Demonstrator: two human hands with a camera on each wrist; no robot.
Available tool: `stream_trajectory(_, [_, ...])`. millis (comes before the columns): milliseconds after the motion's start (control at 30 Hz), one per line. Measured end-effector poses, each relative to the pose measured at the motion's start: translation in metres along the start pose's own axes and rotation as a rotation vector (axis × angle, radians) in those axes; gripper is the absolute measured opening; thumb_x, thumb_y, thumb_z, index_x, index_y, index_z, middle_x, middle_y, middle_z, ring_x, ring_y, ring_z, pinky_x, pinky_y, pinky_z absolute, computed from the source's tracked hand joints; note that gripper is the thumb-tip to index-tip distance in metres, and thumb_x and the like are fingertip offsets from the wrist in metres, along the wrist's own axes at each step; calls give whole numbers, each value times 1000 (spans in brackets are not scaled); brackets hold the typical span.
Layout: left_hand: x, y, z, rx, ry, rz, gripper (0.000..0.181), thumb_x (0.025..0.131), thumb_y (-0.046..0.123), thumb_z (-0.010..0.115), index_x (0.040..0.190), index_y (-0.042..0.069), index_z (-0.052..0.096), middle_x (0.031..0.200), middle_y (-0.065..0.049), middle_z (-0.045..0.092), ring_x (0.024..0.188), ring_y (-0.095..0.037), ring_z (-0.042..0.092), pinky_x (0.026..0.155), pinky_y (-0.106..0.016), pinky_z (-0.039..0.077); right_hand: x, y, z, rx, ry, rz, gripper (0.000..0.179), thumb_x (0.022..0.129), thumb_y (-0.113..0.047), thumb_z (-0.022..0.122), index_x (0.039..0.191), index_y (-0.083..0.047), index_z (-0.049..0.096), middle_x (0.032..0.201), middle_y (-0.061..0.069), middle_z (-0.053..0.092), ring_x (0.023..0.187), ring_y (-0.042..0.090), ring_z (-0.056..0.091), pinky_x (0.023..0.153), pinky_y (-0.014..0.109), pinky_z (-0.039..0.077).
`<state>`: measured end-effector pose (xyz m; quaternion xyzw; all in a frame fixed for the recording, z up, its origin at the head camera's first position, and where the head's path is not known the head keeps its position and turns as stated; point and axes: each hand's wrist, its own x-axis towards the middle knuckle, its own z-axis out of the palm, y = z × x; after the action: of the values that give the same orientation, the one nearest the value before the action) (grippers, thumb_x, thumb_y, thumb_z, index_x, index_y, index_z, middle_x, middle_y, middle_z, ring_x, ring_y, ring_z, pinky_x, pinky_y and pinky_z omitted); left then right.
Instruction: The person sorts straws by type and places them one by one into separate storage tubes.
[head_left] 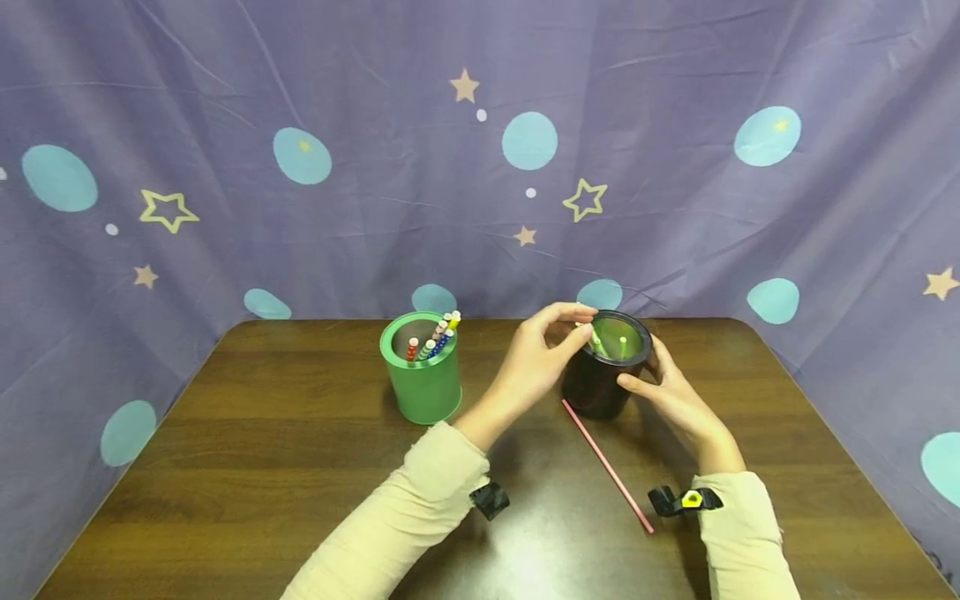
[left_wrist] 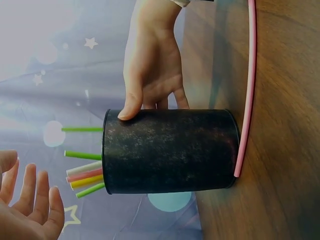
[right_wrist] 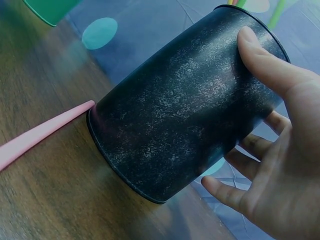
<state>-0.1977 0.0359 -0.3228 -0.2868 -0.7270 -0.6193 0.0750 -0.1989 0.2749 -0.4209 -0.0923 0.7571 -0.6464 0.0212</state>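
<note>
A black can [head_left: 596, 392] stands upright on the table and holds several plain-coloured straws [left_wrist: 84, 154], green, yellow, pink and white, with their ends above its rim. My right hand [head_left: 678, 400] grips the can's right side, its thumb pressed near the rim and its fingers round the back. Beside the straw ends, at the rim's left, is my left hand [head_left: 532, 354]. The left wrist view shows that hand's fingers [left_wrist: 28, 192] slightly bent, apart from the straws, with nothing visible between them. A pink straw [head_left: 607, 467] lies on the table, one end by the can's base.
To the left stands a green can [head_left: 426, 392] with several patterned straws [head_left: 441, 340] leaning in it. A purple curtain [head_left: 390, 192] with stars and blue spots hangs behind the wooden table [head_left: 247, 467].
</note>
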Motion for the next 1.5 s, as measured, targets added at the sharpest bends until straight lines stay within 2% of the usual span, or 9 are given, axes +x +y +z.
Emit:
stream_trajectory(333, [-12, -11, -2, -44, 39, -68, 21, 95, 11, 66, 114, 3, 69, 111, -9, 69, 99, -11, 62, 84, -32, 51, -2, 1, 0, 13, 7, 18, 83, 95, -17, 67, 158, -23, 13, 158, 12, 25, 144, 30, 20, 112, 57, 20])
stream_trajectory(533, [-23, -27, 3, -56, 31, -131, 20, 95, 12, 67, 113, 4, 70, 109, -8, 70, 99, -13, 64, 88, -31, 51, -1, -1, 0, 17, 1, 22, 83, 96, -18, 67, 158, -23, 12, 160, 13, 21, 145, 32, 19, 114, 58, 18])
stream_trajectory(833, [-37, -53, 16, -63, 39, -235, 19, 94, 11, 68, 110, 2, 70, 104, -12, 71, 84, -19, 67, 71, -21, 50, -1, -1, -1, 12, 10, 20, 83, 96, -16, 67, 158, -21, 12, 157, 15, 25, 143, 31, 21, 113, 57, 19])
stream_trajectory(933, [-41, -61, 20, -10, 60, -278, 17, 93, 12, 68, 108, 4, 71, 99, -9, 72, 77, -21, 66, 62, -20, 47, -1, -1, -1, 8, 12, 17, 82, 96, -16, 67, 157, -21, 13, 157, 14, 26, 143, 30, 21, 112, 56, 20])
stream_trajectory(1033, [-45, -70, 24, 88, 69, -335, 16, 92, 14, 70, 106, 7, 71, 92, -4, 72, 70, -17, 63, 58, -21, 45, 0, -2, 0, 9, 14, 14, 82, 95, -15, 67, 157, -21, 13, 157, 14, 25, 143, 29, 21, 113, 57, 20])
stream_trajectory(1167, [-47, -79, 29, 234, 16, -434, 19, 89, 19, 72, 105, 9, 71, 87, 1, 72, 70, -7, 61, 63, -23, 48, 1, -2, 0, 8, 12, 9, 83, 95, -14, 67, 158, -20, 12, 158, 14, 24, 144, 30, 19, 113, 58, 19])
stream_trajectory(1233, [-47, -82, 31, 297, -26, -473, 21, 88, 22, 74, 104, 8, 70, 87, 2, 72, 73, -8, 62, 68, -25, 49, 1, -2, -1, 8, 9, 7, 83, 96, -14, 66, 158, -19, 11, 158, 15, 23, 144, 31, 19, 114, 58, 19])
stream_trajectory(1367, [-45, -86, 36, 436, -88, -505, 26, 84, 25, 77, 102, 8, 71, 86, 4, 73, 83, -13, 67, 76, -29, 51, 0, 0, 0, 10, 3, 14, 83, 96, -15, 67, 158, -20, 12, 160, 14, 21, 145, 32, 18, 114, 58, 18])
stream_trajectory(1500, [-41, -90, 40, 588, -102, -506, 27, 77, 27, 83, 91, 7, 71, 83, 2, 69, 87, -24, 67, 76, -37, 52, -2, 1, 1, 9, 6, 16, 82, 95, -17, 67, 157, -22, 14, 160, 12, 22, 146, 31, 16, 114, 59, 16])
